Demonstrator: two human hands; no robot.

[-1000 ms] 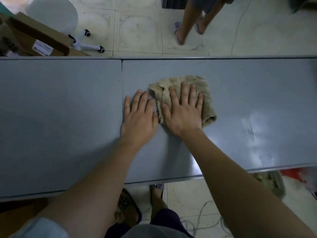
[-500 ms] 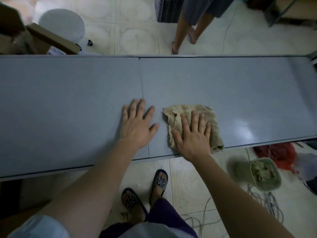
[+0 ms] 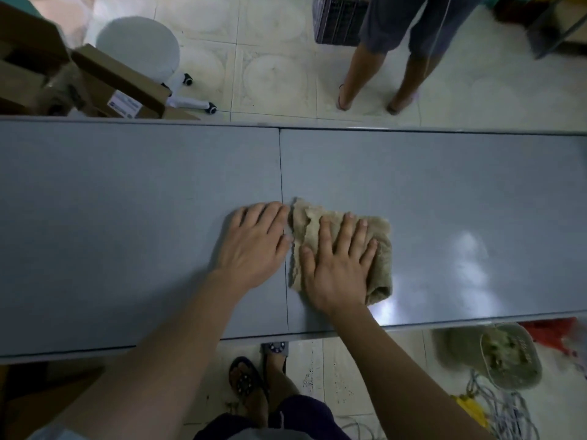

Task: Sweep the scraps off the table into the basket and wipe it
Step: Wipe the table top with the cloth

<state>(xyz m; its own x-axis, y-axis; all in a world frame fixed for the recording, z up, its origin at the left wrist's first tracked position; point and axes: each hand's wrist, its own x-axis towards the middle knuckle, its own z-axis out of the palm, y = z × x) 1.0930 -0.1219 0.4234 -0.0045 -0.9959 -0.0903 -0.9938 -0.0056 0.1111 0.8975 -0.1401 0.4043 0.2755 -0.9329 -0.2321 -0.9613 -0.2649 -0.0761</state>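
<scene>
A beige cloth [image 3: 382,246] lies folded on the grey table [image 3: 127,233], right of the seam between its two panels. My right hand [image 3: 340,268] presses flat on the cloth with fingers spread. My left hand [image 3: 254,249] rests flat and open on the bare table just left of the cloth, its fingertips touching the cloth's frayed edge. A pale basket [image 3: 508,357] with scraps inside stands on the floor below the table's near edge at the right. I see no scraps on the tabletop.
A person [image 3: 390,58] stands on the tiled floor beyond the far edge. An open cardboard box [image 3: 120,87] and a white stool [image 3: 139,46] sit at the far left. Loose cables [image 3: 495,414] lie near the basket. My sandalled feet are under the near edge.
My right hand dragged the cloth from mid-table toward the near edge, then back up and left until it meets my left hand. The left hand stayed flat near the seam.
</scene>
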